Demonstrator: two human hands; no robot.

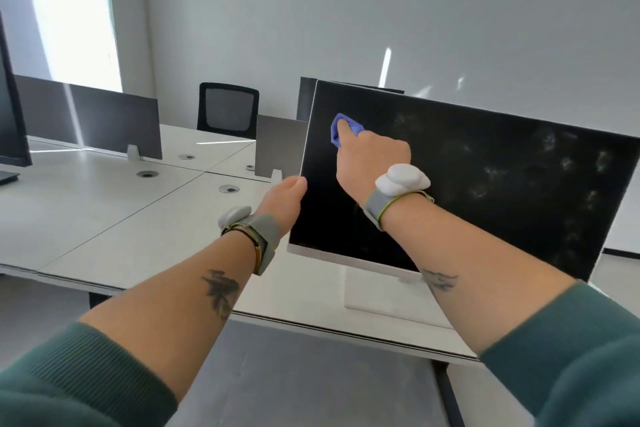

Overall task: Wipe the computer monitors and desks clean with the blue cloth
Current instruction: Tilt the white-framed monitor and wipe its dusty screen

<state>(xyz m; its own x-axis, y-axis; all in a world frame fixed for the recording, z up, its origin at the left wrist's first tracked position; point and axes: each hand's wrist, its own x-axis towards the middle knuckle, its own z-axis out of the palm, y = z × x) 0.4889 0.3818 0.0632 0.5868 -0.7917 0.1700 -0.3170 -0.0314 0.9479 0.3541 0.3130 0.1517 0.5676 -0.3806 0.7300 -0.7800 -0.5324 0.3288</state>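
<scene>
Nearest the camera, two ribbed, dark green knit sleeves (pixel 69 374) are seen pushed back from bare forearms, each marked with a dark tattoo. A grey fabric wristband (pixel 263 236) carrying a smooth, rounded white pod is worn on each wrist.

The left hand (pixel 284 201) is closed on the left edge of the monitor (pixel 485 191), the thumb laid against the front of the frame while the fingers are hidden behind the panel. The right hand (pixel 372 159) is curled round the blue cloth (pixel 335 133), which is bunched into a small crumpled wad and pressed flat against the upper left part of the screen.

The screen is a flat, glossy black rectangle, tilted in the view, edged with a thin pale bezel along the left side and bottom. Cloudy whitish smears are scattered over its right half, while the left part by the cloth looks evenly dark. The panel is carried on a flat white stand (pixel 377 291) with a rectangular base, set on the desk (pixel 138 236).

The desk is a matt, pale grey-white top joined from several slabs by straight seams, and round metal-rimmed cable holes (pixel 228 188) are set into it. Farther back, plain grey divider panels (pixel 114 114) are held upright in small white feet. Behind them a black office chair (pixel 228 107) with a mesh back is placed. At the far left edge a second dark monitor (pixel 10 114) is partly cut off. A smooth grey wall (pixel 381 10) closes the room, with a bright window (pixel 69 10) at the left.
</scene>
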